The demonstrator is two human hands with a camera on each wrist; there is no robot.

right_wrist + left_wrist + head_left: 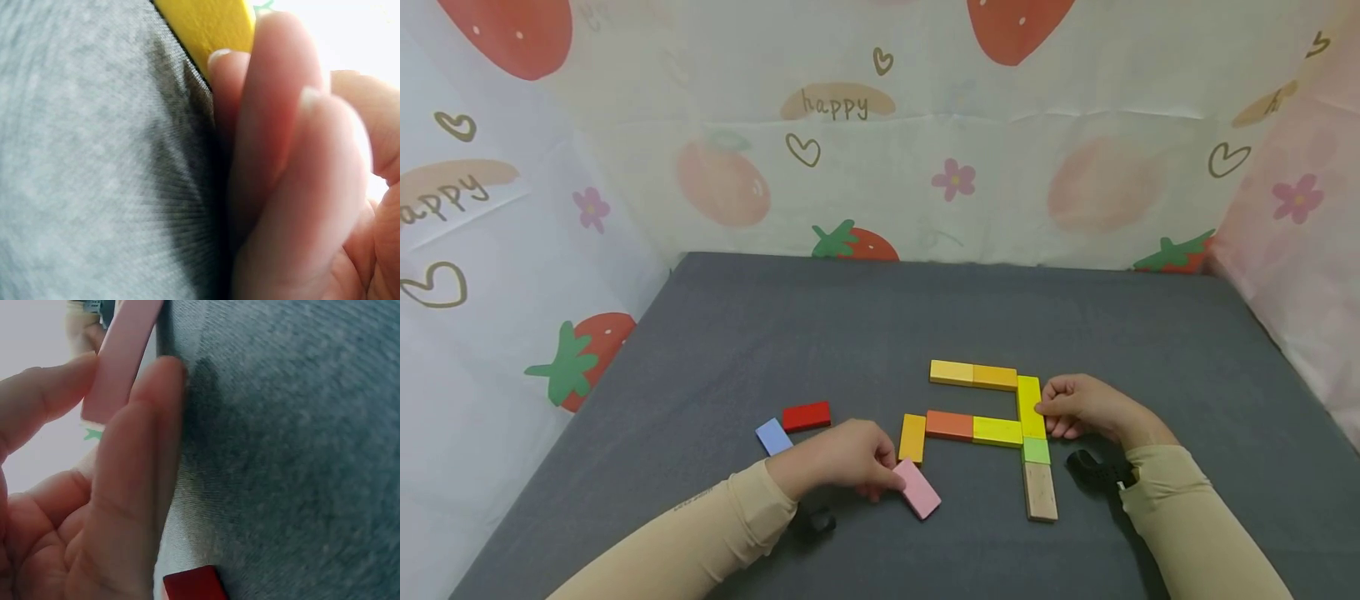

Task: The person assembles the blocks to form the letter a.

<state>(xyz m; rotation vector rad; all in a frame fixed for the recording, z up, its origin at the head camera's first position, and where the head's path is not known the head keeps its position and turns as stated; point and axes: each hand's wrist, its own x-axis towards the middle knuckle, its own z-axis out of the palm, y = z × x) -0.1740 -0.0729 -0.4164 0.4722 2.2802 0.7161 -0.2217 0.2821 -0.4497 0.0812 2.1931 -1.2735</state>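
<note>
Left sleeve being stretched across lower left of frame. Pink block being pinched by left hand (nearer one), lower centre, just right of it, long axis being slanted toward lower right. Yellow block being touched by right hand, grip can't be told tbh.

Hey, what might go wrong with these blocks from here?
The left hand pinches the flat pink rectangular block near one end, so it may twist. It could bump the flat amber rectangular block close by. The right hand, touching the long yellow rectangular block, might nudge it sideways.
</note>
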